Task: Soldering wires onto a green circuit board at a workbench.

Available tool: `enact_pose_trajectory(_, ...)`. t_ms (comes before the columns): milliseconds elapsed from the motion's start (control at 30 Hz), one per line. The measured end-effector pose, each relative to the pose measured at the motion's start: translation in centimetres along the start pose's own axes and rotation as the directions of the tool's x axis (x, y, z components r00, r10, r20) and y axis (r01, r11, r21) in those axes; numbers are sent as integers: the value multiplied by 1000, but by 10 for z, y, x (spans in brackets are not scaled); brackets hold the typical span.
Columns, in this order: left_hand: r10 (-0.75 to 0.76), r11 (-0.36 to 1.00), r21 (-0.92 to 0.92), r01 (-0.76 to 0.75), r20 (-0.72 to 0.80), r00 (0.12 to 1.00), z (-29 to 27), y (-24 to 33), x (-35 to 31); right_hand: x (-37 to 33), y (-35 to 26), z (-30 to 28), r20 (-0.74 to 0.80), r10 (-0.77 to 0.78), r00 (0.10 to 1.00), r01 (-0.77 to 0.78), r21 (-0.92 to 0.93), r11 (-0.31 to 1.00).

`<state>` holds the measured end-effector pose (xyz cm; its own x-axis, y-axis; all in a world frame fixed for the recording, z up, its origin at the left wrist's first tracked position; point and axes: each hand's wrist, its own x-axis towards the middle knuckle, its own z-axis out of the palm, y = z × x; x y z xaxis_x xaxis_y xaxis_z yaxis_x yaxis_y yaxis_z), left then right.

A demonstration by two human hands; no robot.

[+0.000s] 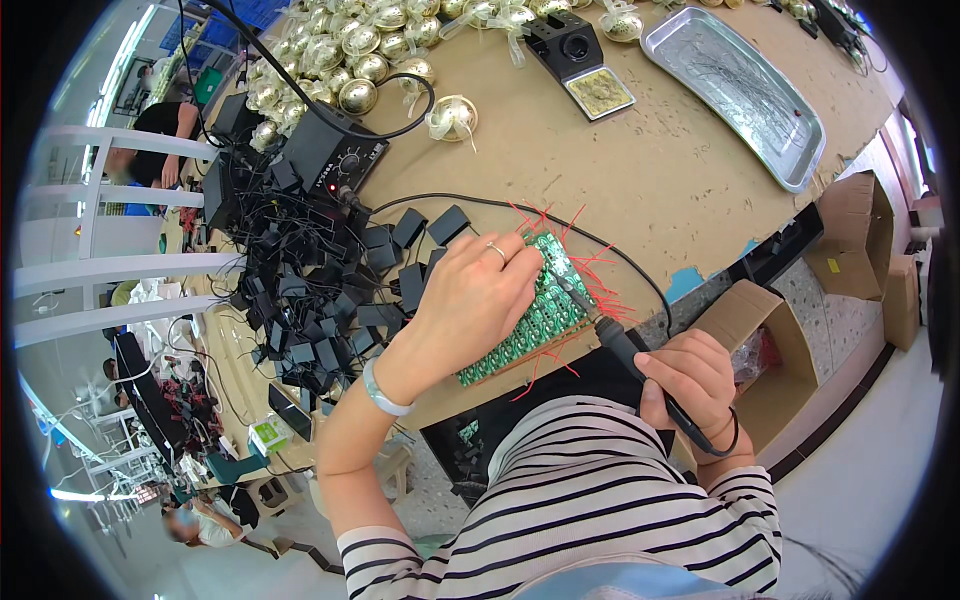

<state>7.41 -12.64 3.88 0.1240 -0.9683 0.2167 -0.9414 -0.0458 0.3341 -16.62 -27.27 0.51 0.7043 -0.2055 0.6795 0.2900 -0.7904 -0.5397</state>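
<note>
A green circuit board panel (pixel 520 338) lies at the near edge of the table, with thin red wires (pixel 601 290) sticking out along its sides. My left hand (pixel 478 285) rests over its left part, fingers pinched together near the far end; what they hold is hidden. In my right hand (pixel 692 378) is a black soldering iron (pixel 622 348), gripped by its handle. The iron slants up and left, its tip over the board close to my left fingertips. Just left of my left hand lies a heap of small black plastic cases (pixel 345 305) with thin black leads.
A black soldering station (pixel 335 150) with a lit red light stands behind the heap; its cord loops across the table. Gold balls (pixel 360 95) with ribbons are piled far left. An iron stand (pixel 556 40) and a metal tray (pixel 700 62) sit far right. Cardboard boxes (pixel 785 400) stand right.
</note>
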Motion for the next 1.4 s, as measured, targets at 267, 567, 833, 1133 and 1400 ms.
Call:
enact_pose_trajectory(267,2,1000,31,-3,11,1000,2,2,-1,0,0,0,3,-7,1000,7,-8,1000)
enact_pose_trajectory(567,2,999,33,-2,0,1000,4,3,0,-1,-1,-1,-8,-25,1000,25,-5,1000)
enact_pose_trajectory(833,2,998,69,-3,13,1000,3,5,0,0,-7,-15,-89,43,995,-49,-65,997)
enact_pose_trajectory(1133,-8,994,113,6,11,1000,3,9,-1,-2,-10,-16,-103,39,994,-48,-80,996)
enact_pose_trajectory(1400,-26,988,154,30,-27,999,2,12,-2,-2,-13,-11,-133,74,988,-84,-74,994)
